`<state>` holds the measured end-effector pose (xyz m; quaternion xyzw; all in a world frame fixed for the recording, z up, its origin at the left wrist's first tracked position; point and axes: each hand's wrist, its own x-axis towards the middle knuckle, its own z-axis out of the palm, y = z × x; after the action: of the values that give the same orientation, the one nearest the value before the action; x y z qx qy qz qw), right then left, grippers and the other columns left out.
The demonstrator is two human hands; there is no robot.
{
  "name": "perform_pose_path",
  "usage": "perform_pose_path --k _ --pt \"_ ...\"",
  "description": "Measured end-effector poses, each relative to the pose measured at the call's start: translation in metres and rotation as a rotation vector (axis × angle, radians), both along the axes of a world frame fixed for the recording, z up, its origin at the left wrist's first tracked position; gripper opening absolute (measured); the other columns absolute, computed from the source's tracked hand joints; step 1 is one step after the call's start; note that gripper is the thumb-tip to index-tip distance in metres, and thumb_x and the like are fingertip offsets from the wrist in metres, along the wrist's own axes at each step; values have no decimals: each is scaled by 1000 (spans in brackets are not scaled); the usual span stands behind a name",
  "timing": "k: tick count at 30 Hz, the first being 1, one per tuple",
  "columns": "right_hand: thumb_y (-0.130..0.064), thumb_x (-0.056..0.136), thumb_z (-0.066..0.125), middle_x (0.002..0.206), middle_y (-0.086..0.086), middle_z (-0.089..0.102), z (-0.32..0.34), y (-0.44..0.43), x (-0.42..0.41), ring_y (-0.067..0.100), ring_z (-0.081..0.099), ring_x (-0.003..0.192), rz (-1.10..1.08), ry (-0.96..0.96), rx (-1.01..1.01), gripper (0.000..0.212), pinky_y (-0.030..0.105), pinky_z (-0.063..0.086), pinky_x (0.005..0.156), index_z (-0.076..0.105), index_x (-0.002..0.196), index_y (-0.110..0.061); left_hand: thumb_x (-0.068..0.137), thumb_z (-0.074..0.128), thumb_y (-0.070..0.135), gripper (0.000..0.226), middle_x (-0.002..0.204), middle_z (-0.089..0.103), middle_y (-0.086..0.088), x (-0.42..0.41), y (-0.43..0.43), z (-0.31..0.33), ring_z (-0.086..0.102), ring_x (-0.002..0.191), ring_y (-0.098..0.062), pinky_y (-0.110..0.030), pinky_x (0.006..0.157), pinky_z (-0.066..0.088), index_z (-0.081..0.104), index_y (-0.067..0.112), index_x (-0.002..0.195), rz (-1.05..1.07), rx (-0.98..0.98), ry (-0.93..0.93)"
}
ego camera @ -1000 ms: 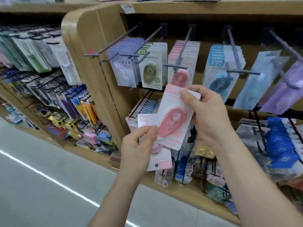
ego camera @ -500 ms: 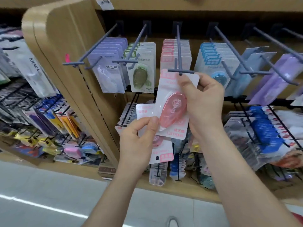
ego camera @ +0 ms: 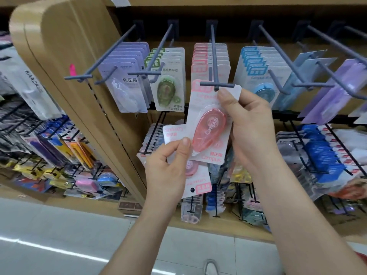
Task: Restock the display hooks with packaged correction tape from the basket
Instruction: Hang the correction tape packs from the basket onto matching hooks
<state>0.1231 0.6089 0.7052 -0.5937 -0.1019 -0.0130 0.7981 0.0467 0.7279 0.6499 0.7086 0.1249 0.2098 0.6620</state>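
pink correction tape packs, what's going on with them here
A person is restocking a shop display. Their right hand pinches a pink correction tape pack near its top and holds it up at the tip of the middle hook, where a row of matching pink packs hangs. Whether its hole is on the hook yet is unclear. Their left hand grips a second pink pack, upside down, lower in front of the shelf.
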Motion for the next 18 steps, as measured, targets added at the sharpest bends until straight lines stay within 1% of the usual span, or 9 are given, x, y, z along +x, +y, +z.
perform_pose_path --k 2,4,5,7,9,12,14,16,18 --pt "-12 97 60 90 2 76 0 3 0 15 71 83 -17 5 34 13 28 58 71 73 100 -12 87 58 45 20 83 73 12 0 0 0 65 84 -5 -33 78 52 74 36 80 4 57 -17" --pt "-12 96 61 85 0 76 -1 6 -1 14 70 80 -77 -32 10 13 29 57 70 73 95 -15 89 57 44 20 82 71 10 -3 2 1 62 83 -5 -28 76 49 71 40 76 9 130 -33" --pt "-12 96 62 82 1 75 -1 7 -1 14 69 79 -117 -78 -31 14 31 57 69 73 91 -18 90 56 44 21 82 69 9 -4 2 1 61 81 -4 -25 74 47 71 39 75 5 156 -38" --pt "-14 94 64 81 11 73 -3 8 0 16 65 78 -166 -174 -104 15 39 55 68 72 85 -23 91 56 42 22 80 69 8 -6 2 1 60 79 -4 -24 72 46 71 36 76 -18 171 -42" --pt "-13 94 64 82 8 73 -3 9 1 16 66 79 -180 -219 -132 15 41 56 70 71 86 -24 92 56 42 23 80 70 10 -6 3 0 61 78 -4 -27 73 47 72 34 78 -36 155 -50" --pt "-8 95 62 85 0 74 3 7 4 16 69 81 -90 -110 -77 15 36 57 72 72 91 -18 92 55 42 23 81 71 10 -7 6 1 62 79 -7 -30 72 49 75 33 83 -102 148 -42" --pt "-6 96 60 85 2 74 7 4 5 17 69 79 -10 -44 -51 13 34 57 71 71 94 -13 92 54 41 22 76 68 16 -8 9 4 58 74 -3 -20 67 45 74 37 82 -191 183 -35" --pt "-7 97 59 85 0 75 10 1 5 15 71 78 4 -47 -106 14 32 59 69 70 93 -14 90 54 41 23 73 65 19 -10 12 8 56 72 0 -16 65 43 74 36 80 -268 183 -8" --pt "-11 97 60 87 0 76 10 0 5 17 73 82 -49 -125 -224 14 35 61 71 69 92 -20 89 54 42 23 80 70 16 -9 15 10 62 77 -3 -19 67 47 76 35 83 -313 174 28"
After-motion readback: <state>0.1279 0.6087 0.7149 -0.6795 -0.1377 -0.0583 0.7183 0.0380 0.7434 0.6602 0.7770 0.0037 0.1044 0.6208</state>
